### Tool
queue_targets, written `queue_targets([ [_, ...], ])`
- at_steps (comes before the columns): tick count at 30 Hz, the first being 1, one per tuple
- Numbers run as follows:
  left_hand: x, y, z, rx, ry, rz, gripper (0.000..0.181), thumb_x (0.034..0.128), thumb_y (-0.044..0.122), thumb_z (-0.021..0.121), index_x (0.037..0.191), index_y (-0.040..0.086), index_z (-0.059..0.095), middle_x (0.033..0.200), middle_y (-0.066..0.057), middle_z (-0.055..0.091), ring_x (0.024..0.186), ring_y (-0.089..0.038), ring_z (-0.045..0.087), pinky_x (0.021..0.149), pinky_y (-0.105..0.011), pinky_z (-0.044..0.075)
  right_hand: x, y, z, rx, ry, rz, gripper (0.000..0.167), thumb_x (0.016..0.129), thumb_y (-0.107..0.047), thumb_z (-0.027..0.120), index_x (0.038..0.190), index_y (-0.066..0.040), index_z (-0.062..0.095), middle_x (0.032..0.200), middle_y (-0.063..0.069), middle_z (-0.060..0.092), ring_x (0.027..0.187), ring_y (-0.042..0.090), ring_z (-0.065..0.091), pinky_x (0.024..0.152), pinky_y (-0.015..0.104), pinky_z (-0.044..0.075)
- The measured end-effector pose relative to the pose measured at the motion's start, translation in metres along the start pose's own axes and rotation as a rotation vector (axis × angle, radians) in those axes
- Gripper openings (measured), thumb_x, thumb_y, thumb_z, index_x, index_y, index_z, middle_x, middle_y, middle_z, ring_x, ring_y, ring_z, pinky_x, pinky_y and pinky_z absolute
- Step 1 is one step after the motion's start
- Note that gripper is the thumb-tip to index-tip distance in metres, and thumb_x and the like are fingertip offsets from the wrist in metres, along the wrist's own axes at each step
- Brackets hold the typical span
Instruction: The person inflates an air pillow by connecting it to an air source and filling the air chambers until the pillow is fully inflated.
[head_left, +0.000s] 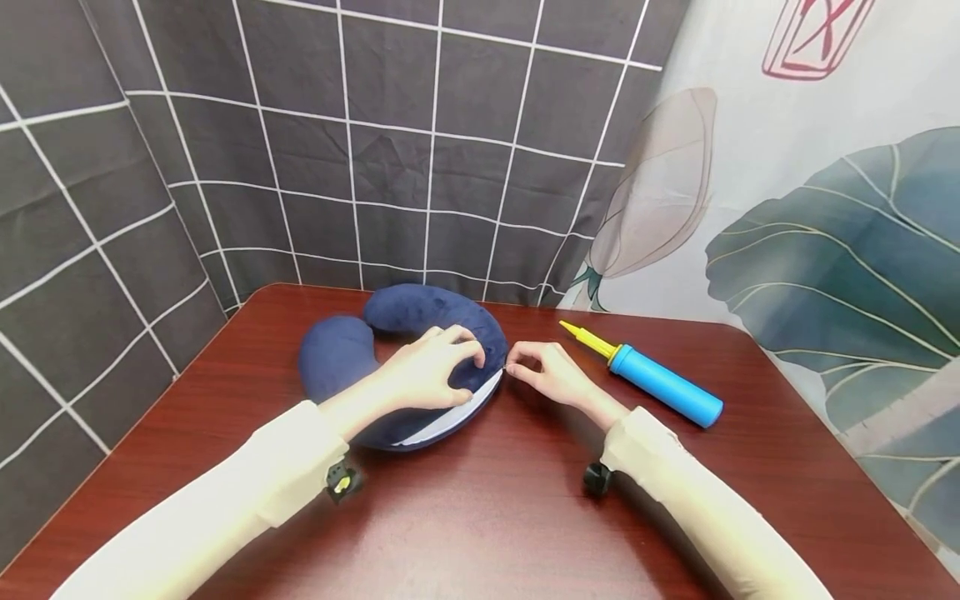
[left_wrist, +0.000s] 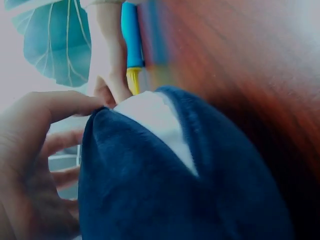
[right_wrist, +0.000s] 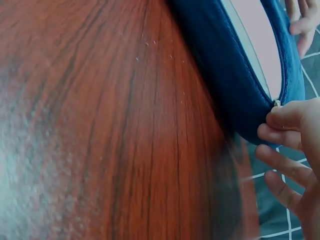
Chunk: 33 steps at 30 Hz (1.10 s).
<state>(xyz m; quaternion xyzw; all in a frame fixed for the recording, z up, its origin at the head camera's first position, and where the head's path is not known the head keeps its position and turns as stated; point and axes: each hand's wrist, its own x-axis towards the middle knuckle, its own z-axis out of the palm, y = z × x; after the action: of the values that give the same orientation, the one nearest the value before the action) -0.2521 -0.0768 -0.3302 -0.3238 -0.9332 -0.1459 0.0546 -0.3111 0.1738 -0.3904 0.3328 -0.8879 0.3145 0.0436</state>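
A dark blue U-shaped pillow (head_left: 423, 308) lies on the table, its outer seam unzipped and white lining (head_left: 450, 423) showing. My left hand (head_left: 431, 371) lies over the pillow's right part, fingers bent round the cover beside the opening; in the left wrist view its thumb and fingers (left_wrist: 65, 136) hold the cloth edge. At the end of the opening, my right hand (head_left: 555, 375) pinches the small metal zipper pull (right_wrist: 277, 103) between thumb and forefinger, its other fingers spread.
A blue hand pump (head_left: 667, 385) with a yellow nozzle lies on the reddish-brown table (head_left: 465, 517), to the right of my right hand. Behind the table hang a dark grid-patterned cloth (head_left: 390, 167) and a pale cloth with large leaves (head_left: 847, 250).
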Motion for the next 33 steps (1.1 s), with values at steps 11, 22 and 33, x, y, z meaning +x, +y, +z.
queue_targets([
  [11, -0.006, 0.012, 0.014, 0.058, 0.062, -0.041, 0.046, 0.0748, 0.026, 0.082, 0.116, 0.023, 0.064, 0.14, -0.001, 0.053, 0.113, -0.031, 0.058, 0.075, -0.046, 0.057, -0.005, 0.003, 0.003, 0.018, 0.012, 0.017, 0.007, 0.093, -0.015, 0.067, 0.089, -0.021, 0.069, 0.087, -0.006, 0.069, 0.086, 0.011, 0.06, 0.081, 0.03, 0.05],
  [22, -0.008, 0.015, 0.014, 0.043, 0.057, -0.046, 0.045, 0.0768, 0.023, 0.083, 0.118, 0.019, 0.067, 0.143, -0.004, 0.052, 0.117, -0.03, 0.056, 0.08, -0.046, 0.057, -0.011, 0.005, 0.003, 0.078, -0.007, -0.057, 0.004, 0.093, -0.015, 0.067, 0.09, -0.017, 0.07, 0.087, -0.005, 0.069, 0.086, 0.007, 0.062, 0.083, 0.025, 0.052],
  [33, -0.004, 0.018, 0.02, 0.048, 0.099, -0.051, 0.044, 0.0756, 0.022, 0.082, 0.115, 0.018, 0.064, 0.14, -0.006, 0.051, 0.115, -0.031, 0.056, 0.073, -0.047, 0.057, -0.012, 0.004, 0.005, 0.042, 0.005, -0.027, 0.005, 0.094, -0.017, 0.066, 0.09, -0.019, 0.068, 0.086, -0.007, 0.068, 0.084, 0.008, 0.061, 0.082, 0.027, 0.052],
])
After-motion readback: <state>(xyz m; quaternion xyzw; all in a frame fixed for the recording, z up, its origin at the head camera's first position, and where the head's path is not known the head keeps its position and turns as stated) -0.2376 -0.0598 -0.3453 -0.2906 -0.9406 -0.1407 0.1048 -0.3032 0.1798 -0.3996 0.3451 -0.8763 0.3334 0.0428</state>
